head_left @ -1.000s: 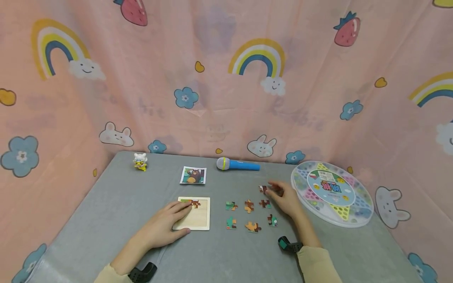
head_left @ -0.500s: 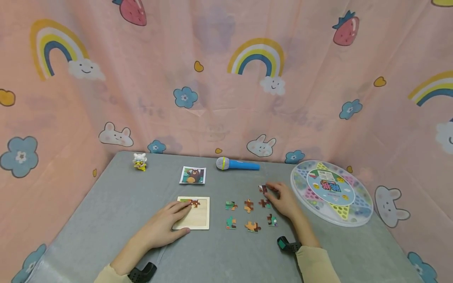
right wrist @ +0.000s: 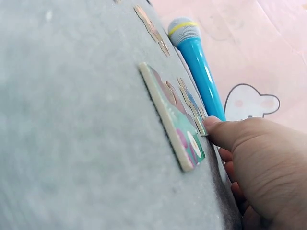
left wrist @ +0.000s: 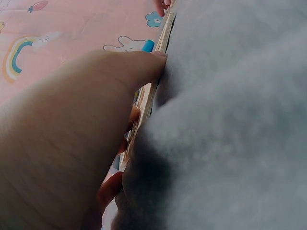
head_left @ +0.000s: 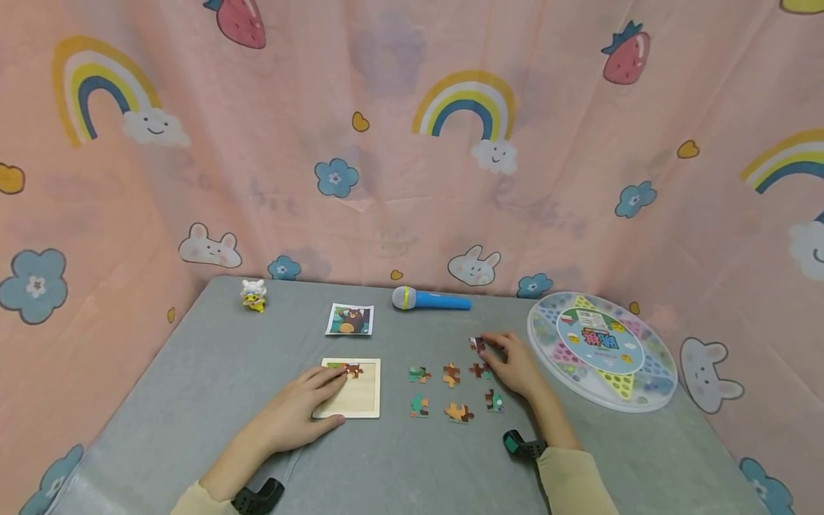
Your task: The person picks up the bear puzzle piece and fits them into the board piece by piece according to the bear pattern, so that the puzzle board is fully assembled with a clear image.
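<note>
Grey table (head_left: 399, 465); tray (head_left: 363, 397) holds puzzle pieces (head_left: 353, 370), left fingers (head_left: 328, 388) extended over it; grip of right fingers (head_left: 501, 339) unclear.

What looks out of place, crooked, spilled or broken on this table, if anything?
Nothing stands out. The loose puzzle pieces lie spaced apart in rough rows, the wooden tray rests under the left hand's fingers, and I see no spill or obvious damage.

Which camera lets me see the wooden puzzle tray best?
The head view: it looks down on the wooden puzzle tray and shows its inside, though the left hand covers part. The left wrist view shows just a thin slanted edge, partly behind that hand; the right wrist view doesn't show it.
</note>
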`<state>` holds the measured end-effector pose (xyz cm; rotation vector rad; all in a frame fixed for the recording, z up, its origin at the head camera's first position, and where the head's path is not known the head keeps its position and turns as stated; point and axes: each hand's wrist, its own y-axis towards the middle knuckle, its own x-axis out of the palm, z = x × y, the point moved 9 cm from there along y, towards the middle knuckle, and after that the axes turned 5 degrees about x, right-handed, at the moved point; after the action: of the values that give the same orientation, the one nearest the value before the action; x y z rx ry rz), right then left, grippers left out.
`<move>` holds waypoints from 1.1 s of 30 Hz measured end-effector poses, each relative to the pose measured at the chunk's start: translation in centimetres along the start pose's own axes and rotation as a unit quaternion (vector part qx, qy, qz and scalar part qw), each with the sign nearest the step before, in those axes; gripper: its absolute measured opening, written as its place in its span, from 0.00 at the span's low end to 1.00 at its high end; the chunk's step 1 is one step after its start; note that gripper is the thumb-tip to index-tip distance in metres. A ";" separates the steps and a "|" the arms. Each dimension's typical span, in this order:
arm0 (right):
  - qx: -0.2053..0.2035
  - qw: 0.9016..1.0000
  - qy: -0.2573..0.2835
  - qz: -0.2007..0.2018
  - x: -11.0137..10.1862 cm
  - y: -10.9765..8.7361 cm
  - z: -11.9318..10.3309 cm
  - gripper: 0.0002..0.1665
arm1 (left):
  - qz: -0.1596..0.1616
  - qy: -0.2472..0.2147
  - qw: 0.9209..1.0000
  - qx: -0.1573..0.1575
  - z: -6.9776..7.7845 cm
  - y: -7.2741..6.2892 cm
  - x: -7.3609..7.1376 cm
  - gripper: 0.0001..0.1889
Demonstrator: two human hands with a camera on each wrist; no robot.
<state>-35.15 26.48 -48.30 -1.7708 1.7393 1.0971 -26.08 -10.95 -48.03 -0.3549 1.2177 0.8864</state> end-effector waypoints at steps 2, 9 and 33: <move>0.001 1.000 -0.004 -0.005 0.1 -0.1 -0.1 0.24 | -0.003 -0.002 1.000 -0.002 0.0 -0.1 0.0 0.36; 0.006 1.000 -0.012 -0.017 0.5 -0.1 -0.2 0.24 | -0.009 -0.011 1.000 -0.004 0.0 -0.2 0.1 0.36; 0.013 1.000 -0.001 0.002 0.0 0.2 -0.3 0.17 | -0.014 0.003 1.000 -0.003 -0.3 0.3 0.0 0.36</move>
<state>-35.23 26.24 -48.09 -1.7520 1.7479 1.0726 -26.49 -10.97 -48.06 -0.3800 1.2126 0.8652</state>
